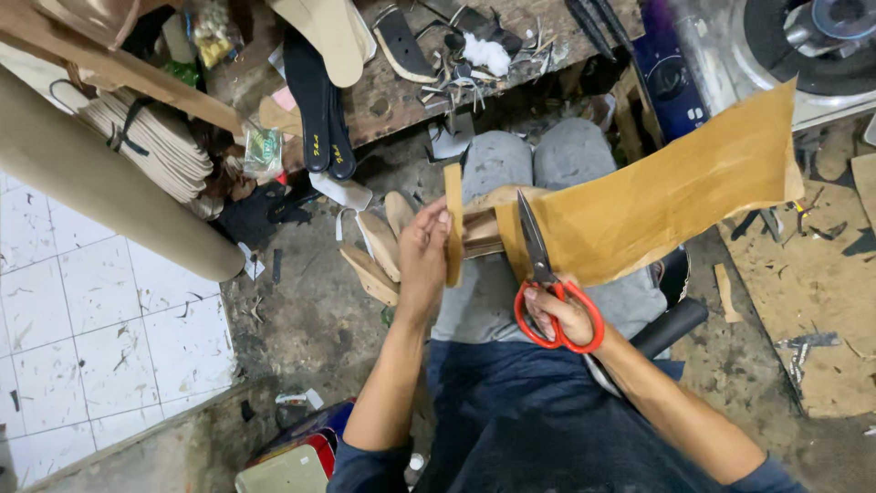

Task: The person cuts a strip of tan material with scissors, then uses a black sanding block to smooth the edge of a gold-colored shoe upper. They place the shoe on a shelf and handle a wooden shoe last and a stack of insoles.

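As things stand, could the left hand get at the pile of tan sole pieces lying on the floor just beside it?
Probably yes, but not freely. The left hand is shut on a tan strip, so it would have to let go first. The sole pieces lie right beside it with nothing between. The right hand holds red-handled scissors elsewhere.

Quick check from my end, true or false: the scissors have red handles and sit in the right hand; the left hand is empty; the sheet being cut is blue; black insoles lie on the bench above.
1. The scissors have red handles and sit in the right hand. True.
2. The left hand is empty. False: it grips a tan strip.
3. The sheet being cut is blue. False: the sheet is tan-brown.
4. Black insoles lie on the bench above. True.
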